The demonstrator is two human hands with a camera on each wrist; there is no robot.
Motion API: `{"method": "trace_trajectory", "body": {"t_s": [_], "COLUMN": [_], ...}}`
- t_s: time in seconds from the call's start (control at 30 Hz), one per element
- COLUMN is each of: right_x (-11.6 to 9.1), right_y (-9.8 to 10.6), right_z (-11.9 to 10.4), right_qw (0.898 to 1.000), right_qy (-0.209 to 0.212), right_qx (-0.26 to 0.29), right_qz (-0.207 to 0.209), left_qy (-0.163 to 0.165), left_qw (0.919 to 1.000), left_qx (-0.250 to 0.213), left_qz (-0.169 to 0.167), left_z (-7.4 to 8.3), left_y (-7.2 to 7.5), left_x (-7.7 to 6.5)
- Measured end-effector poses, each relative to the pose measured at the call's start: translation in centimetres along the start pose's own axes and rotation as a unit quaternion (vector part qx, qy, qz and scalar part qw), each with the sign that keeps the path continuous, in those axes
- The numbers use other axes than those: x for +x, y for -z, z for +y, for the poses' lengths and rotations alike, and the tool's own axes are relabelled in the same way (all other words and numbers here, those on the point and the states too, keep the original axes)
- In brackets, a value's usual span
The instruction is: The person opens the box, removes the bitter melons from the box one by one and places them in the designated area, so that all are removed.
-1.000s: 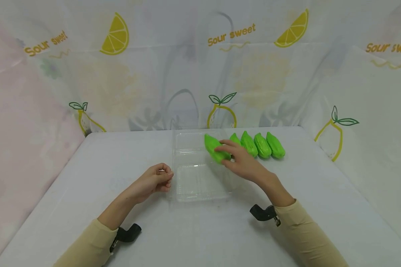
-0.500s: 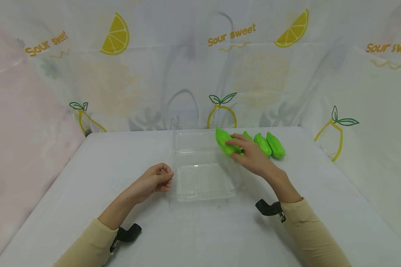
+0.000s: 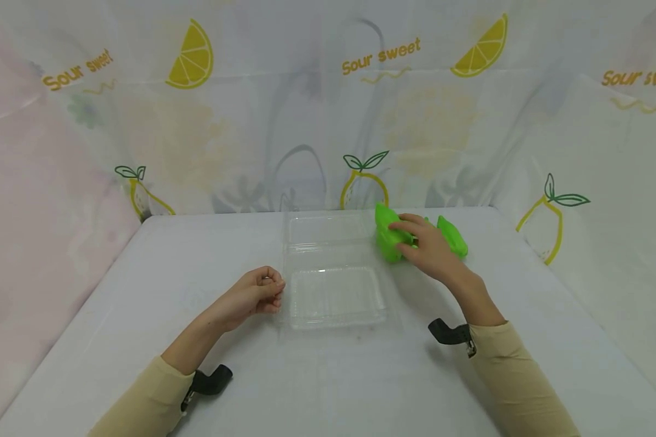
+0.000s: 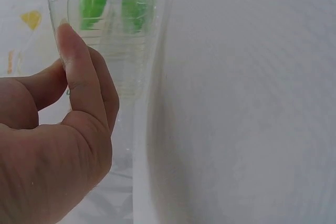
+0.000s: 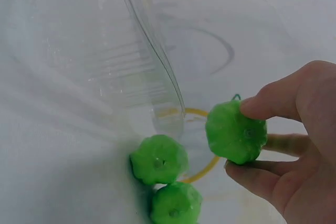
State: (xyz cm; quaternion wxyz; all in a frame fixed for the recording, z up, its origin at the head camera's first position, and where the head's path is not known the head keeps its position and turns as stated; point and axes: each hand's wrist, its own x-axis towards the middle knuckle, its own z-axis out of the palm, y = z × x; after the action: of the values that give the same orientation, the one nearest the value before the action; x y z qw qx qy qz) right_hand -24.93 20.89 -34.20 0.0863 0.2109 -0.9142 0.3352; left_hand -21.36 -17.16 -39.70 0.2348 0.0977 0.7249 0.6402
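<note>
My left hand [image 3: 257,292] pinches the left edge of a clear plastic clamshell box [image 3: 336,297], which lies unfolded on the table. In the left wrist view, thumb and fingertips meet at the box's thin rim [image 4: 56,11]. My right hand [image 3: 429,246] holds a bright green, ridged bitter melon [image 5: 236,132] between thumb and fingers, raised at the box's far right. In the right wrist view, two more melons [image 5: 159,160] lie on the table below the held one. Another melon [image 3: 452,237] shows right of my hand in the head view; the hand partly hides the row.
A white cloth covers the table [image 3: 197,243]. Behind it hangs a backdrop [image 3: 251,121] printed with lemons. Black curved wrist mounts [image 3: 448,332] stick out from both sleeves.
My right hand has carried the held melon rightward and slightly back, from over the box toward the row of melons. The left hand and the box have stayed in place.
</note>
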Motion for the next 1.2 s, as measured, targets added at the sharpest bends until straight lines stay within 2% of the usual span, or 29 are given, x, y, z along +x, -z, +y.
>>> {"method": "trace_trajectory", "body": {"t_s": [0.27,0.47,0.83,0.97,1.2], "right_x": [0.1,-0.3,-1.0,-1.3,-1.6], "right_y": [0.6,1.6,3.2,3.9,4.8], "right_z": [1.9,2.6,4.2,4.6,5.2], "right_qw": [0.999,0.998,0.996,0.995,0.993], "right_qy": [-0.027,-0.059,-0.070,-0.080,-0.089], "right_qx": [0.028,0.012,-0.019,-0.026,-0.010], "right_qz": [0.011,0.012,0.055,0.058,0.070], "left_qy": [0.000,0.002,0.005,0.007,0.007], "left_qw": [1.0000,1.0000,1.0000,1.0000,0.9999], "left_qx": [0.001,0.001,0.001,0.004,0.007], "left_qz": [0.000,-0.004,-0.002,0.000,0.003], "left_z": [0.0,0.0,0.1,0.2,0.1], "left_y": [0.0,0.0,0.1,0.0,0.0], "left_x": [0.0,0.0,-0.1,-0.1,-0.2]}}
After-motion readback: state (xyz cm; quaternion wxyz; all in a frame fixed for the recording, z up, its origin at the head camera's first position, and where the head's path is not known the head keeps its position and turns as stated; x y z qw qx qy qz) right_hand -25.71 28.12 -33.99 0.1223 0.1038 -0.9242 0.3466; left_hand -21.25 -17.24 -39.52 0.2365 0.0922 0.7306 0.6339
